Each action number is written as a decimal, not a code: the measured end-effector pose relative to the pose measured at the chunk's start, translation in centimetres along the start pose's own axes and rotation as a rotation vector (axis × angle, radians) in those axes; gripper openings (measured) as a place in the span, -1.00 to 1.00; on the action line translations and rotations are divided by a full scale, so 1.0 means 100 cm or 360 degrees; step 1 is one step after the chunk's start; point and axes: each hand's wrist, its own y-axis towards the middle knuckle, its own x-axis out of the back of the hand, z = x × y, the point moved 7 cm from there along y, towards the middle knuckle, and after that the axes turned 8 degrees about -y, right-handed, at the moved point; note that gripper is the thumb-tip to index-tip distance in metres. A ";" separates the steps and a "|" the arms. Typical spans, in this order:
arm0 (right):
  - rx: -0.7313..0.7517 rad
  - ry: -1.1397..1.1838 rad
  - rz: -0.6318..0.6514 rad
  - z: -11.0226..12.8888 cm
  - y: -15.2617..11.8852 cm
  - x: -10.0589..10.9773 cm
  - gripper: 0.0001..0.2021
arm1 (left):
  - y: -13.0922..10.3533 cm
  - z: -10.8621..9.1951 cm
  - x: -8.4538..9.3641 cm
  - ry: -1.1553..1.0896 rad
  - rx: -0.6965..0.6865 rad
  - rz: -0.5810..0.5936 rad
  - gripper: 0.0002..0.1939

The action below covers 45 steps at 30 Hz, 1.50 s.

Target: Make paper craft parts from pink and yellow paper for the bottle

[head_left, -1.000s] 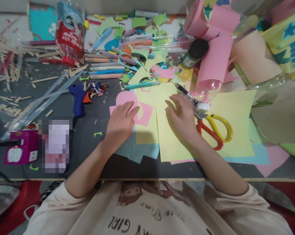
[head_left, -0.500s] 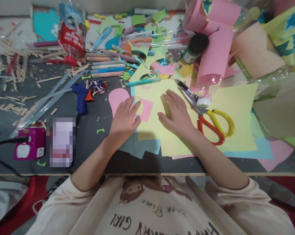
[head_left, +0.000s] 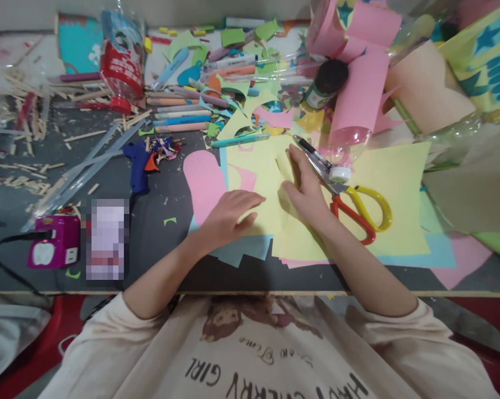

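My left hand [head_left: 232, 216] lies open across a yellow paper, fingers pointing right and thumb apart. A cut pink paper piece [head_left: 202, 182] lies beside it, and a pink scrap [head_left: 245, 176] shows above its fingers. My right hand [head_left: 307, 194] rests on its side at the left part of a large yellow sheet [head_left: 399, 177], thumb away from the fingers. Nothing shows in its grasp. Scissors [head_left: 340, 191] with one red and one yellow handle lie on the sheet to its right. A black-capped pen [head_left: 310, 148] lies along the blades.
A blue glue gun [head_left: 137, 166], a phone [head_left: 107, 238] and a purple plug block [head_left: 54, 242] lie left. Markers [head_left: 183, 119] and paper scraps crowd the back, near a red-labelled bottle [head_left: 120, 66]. A pink-wrapped bottle [head_left: 360, 94] and dark-lidded jar [head_left: 326, 83] stand at right.
My left hand has moved down and right, off the pink pieces, its fingers turning rightward. My right hand has shifted slightly right and tilted onto its side, its fingers closer together.
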 end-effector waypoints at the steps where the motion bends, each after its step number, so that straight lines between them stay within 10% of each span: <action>1: 0.0000 0.0034 -0.0004 -0.001 0.000 0.000 -0.29 | 0.001 -0.002 -0.004 0.0001 -0.0023 0.0049 -0.62; 9: -0.0034 0.0106 -0.0089 -0.015 0.005 0.004 -0.31 | 0.004 -0.019 -0.019 -0.0055 -0.0014 0.0207 -0.61; 19: -0.0072 0.0028 -0.0049 -0.021 0.007 0.003 -0.42 | 0.018 -0.024 -0.032 -0.1159 0.0470 0.0051 -0.58; 32: -0.0132 -0.0016 -0.0149 -0.005 0.007 0.013 -0.61 | 0.011 -0.024 -0.051 -0.1857 0.1047 -0.0549 -0.52; 45: -0.0032 -0.0350 0.0028 0.003 0.004 0.002 -0.52 | 0.009 -0.032 -0.046 -0.0897 0.0697 -0.0167 -0.62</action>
